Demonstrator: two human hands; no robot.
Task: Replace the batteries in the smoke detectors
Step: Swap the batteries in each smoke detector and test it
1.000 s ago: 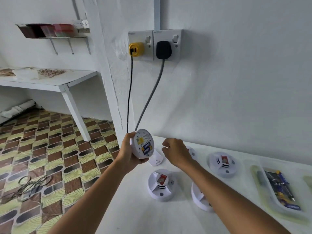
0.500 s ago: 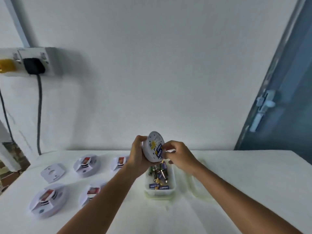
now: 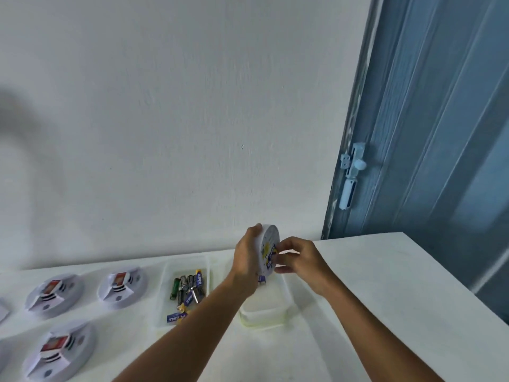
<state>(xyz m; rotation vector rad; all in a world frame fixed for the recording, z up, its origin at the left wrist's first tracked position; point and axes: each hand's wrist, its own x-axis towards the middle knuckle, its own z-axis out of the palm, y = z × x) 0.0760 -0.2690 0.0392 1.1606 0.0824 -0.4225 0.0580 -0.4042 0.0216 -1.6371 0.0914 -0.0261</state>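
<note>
My left hand [image 3: 246, 261] grips a round white smoke detector [image 3: 269, 248], held on edge above the right-hand clear tray [image 3: 263, 312]. Its open back faces right and shows a blue and yellow battery [image 3: 271, 252]. My right hand [image 3: 298, 257] pinches at that battery with thumb and fingers. Another blue battery [image 3: 261, 279] shows just below the detector, over the tray. The left clear tray [image 3: 165, 296] holds several loose batteries [image 3: 188, 292]. Three more white detectors lie face down on the white table: [image 3: 53, 295], [image 3: 122, 286], [image 3: 59, 351].
The white table [image 3: 371, 299] runs along a white wall, with its right edge near a blue door [image 3: 440, 133] that carries a pale latch [image 3: 351, 175]. A white part [image 3: 2, 311] peeks in at the left edge.
The view has swung right, from the wall sockets to the trays and door. Both hands carried the detector right, over the right-hand tray, and my right hand has come onto its battery.
</note>
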